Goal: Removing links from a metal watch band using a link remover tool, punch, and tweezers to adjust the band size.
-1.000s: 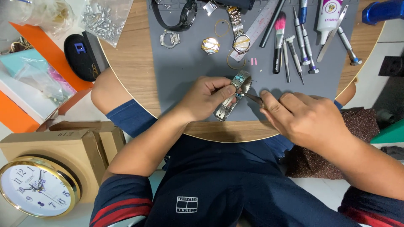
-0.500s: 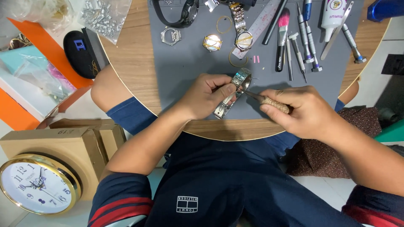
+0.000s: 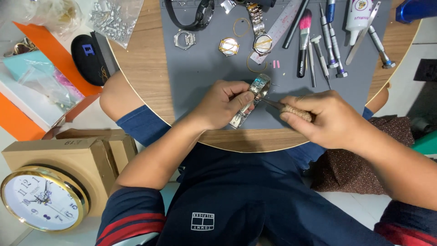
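From the head camera, your left hand (image 3: 223, 104) pinches the silver metal watch bracelet (image 3: 249, 101) just above the grey work mat's (image 3: 200, 73) near edge, steadying its links. Your right hand (image 3: 327, 119) closes its fingers round a twine-wrapped, thin-tipped tool (image 3: 291, 110), tip touching the bracelet. Bare mat lies left of your hands; screwdrivers (image 3: 325, 50) crowd beyond.

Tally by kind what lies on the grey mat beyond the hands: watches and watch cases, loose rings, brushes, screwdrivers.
Watches and watch cases: 4, black strap watch, empty case, gold-edged case, metal-band watch
Loose rings: 2, upper ring, lower ring
Brushes: 1, pink-tipped brush
Screwdrivers: at least 4, screwdrivers
Total: 11
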